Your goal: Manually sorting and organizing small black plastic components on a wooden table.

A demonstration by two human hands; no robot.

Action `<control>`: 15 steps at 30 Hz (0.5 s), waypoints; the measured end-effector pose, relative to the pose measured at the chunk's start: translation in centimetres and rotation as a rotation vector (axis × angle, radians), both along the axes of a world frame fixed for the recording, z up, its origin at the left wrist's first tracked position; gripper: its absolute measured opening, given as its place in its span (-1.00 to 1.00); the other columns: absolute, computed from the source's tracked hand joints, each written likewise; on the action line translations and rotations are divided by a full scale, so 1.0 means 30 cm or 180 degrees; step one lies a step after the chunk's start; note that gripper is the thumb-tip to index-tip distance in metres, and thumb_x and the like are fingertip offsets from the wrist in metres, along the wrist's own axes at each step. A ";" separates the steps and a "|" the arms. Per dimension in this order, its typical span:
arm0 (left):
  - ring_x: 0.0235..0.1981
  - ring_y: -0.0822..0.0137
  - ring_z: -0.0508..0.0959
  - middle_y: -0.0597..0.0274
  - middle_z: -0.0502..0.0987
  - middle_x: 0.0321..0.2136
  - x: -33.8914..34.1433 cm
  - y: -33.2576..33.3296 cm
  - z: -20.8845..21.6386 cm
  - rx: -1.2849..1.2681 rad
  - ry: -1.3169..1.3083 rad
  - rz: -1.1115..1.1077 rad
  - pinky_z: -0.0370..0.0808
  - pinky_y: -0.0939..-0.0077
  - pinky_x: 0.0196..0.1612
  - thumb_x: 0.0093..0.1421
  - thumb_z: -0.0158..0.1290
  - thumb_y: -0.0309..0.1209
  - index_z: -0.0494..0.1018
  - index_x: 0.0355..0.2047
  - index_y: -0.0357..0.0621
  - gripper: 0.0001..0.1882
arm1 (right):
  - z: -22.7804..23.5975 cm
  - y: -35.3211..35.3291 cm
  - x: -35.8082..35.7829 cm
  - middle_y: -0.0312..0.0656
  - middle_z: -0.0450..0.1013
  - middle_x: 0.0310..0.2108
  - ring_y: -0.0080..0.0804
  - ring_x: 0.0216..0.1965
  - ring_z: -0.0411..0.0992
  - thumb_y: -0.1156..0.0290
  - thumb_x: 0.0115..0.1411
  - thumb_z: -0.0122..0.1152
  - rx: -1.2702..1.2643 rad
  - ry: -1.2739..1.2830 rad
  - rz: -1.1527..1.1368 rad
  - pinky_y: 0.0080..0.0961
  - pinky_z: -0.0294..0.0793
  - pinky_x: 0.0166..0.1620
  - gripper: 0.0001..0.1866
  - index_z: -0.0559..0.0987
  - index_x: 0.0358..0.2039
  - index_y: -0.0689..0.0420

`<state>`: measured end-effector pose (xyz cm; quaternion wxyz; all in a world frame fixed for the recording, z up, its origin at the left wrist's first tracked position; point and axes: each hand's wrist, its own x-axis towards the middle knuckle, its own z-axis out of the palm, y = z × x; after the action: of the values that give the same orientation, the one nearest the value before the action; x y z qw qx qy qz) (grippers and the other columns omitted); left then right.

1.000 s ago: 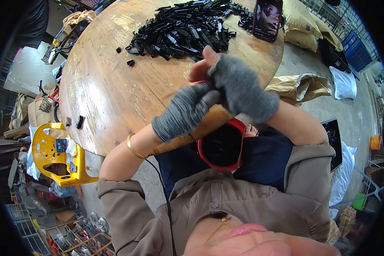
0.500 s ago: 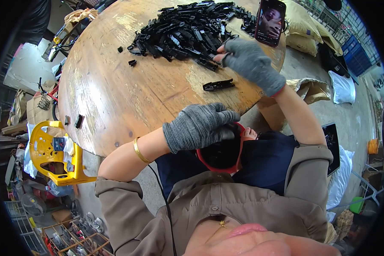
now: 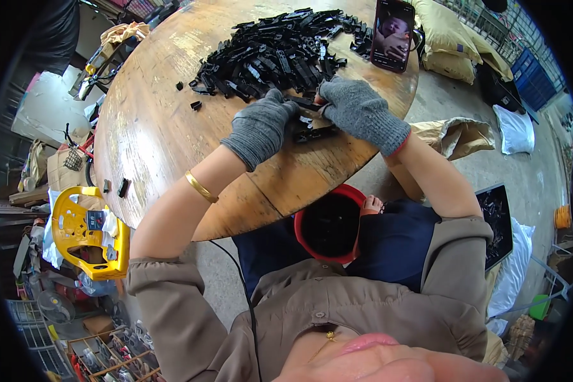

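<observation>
Both hands wear grey knit gloves and meet over the round wooden table [image 3: 159, 134]. My left hand [image 3: 261, 127] and my right hand [image 3: 360, 111] pinch the two ends of a narrow black plastic strip [image 3: 307, 107] between them. Another black strip [image 3: 315, 134] lies on the wood just below the fingers. A big heap of black plastic pieces [image 3: 280, 54] spreads across the table right behind the hands. A red bucket [image 3: 328, 226] with dark contents sits in my lap under the table edge.
A phone [image 3: 393, 33] with a lit screen stands at the table's far right. Small black bits [image 3: 122, 187] lie near the left rim. A yellow plastic frame [image 3: 86, 239] sits on the floor at left. Sacks [image 3: 455, 41] and a dark tray [image 3: 498, 223] are at right.
Both hands have gone from my lap up to the edge of the heap. The left hand left the bucket and joined the right on one black strip.
</observation>
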<state>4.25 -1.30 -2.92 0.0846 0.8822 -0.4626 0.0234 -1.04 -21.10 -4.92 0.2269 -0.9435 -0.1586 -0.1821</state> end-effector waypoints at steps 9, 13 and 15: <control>-0.38 0.20 0.45 0.16 0.41 -0.46 0.007 0.049 -0.026 -0.1159 0.0045 0.0005 0.42 0.40 -0.30 0.03 0.04 -0.43 0.36 -0.36 -0.21 -0.83 | 0.054 -0.049 -0.058 -0.14 0.42 -0.48 -0.30 -0.44 0.42 0.39 -0.04 0.17 -0.0185 0.0069 -0.0296 -0.42 0.39 -0.36 -0.85 0.44 -0.54 0.18; -0.52 0.56 0.35 0.39 0.33 -0.51 -0.008 0.057 -0.017 -0.2577 0.2653 0.0184 0.35 0.70 -0.49 0.06 0.07 -0.42 0.30 -0.32 -0.18 -0.78 | 0.041 -0.042 -0.060 -0.26 0.42 -0.47 -0.51 -0.44 0.39 0.37 0.02 0.16 0.1929 0.0694 0.0142 -0.57 0.37 -0.36 -0.84 0.46 -0.52 0.20; -0.62 0.62 0.31 0.40 0.32 -0.56 -0.038 0.056 0.043 -0.2613 0.3443 0.0610 0.28 0.76 -0.61 0.08 0.06 -0.40 0.30 -0.27 -0.18 -0.76 | 0.081 -0.023 -0.069 -0.33 0.40 -0.46 -0.65 -0.43 0.33 0.40 0.04 0.17 0.2070 0.1073 0.0040 -0.68 0.34 -0.34 -0.85 0.49 -0.43 0.22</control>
<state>3.10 0.37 -1.64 0.6288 0.7034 -0.2290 -0.2397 -3.11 -21.79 -2.50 0.5390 -0.8378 -0.0586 -0.0636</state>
